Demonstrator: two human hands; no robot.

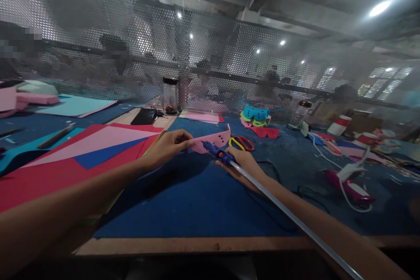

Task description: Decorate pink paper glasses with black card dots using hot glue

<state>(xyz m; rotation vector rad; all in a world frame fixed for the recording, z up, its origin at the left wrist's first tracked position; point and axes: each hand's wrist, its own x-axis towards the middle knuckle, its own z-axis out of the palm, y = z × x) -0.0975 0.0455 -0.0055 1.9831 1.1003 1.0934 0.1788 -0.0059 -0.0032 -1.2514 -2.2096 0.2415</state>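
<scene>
Between the fingertips of my left hand [169, 146] is the left end of a pink mask-like cutout [221, 138] with dark dots, held up above the blue work surface [183, 210]. My right hand [241, 164] grips a blue hot glue gun [215, 150], and a long clear glue stick [282, 210] runs out of its back toward me. The gun's nozzle is right by the cutout; whether they touch I cannot tell. Just behind my right hand lie scissors [242, 143] with yellow and red handles.
Red, pink and blue sheets [108, 144] lie at left. Farther back are a black phone [143, 116], a clear jar [170, 96] and stacked blue and green masks [255, 114]. A magenta device [349, 188] with a white cord sits at right. A perforated metal screen [216, 52] stands behind.
</scene>
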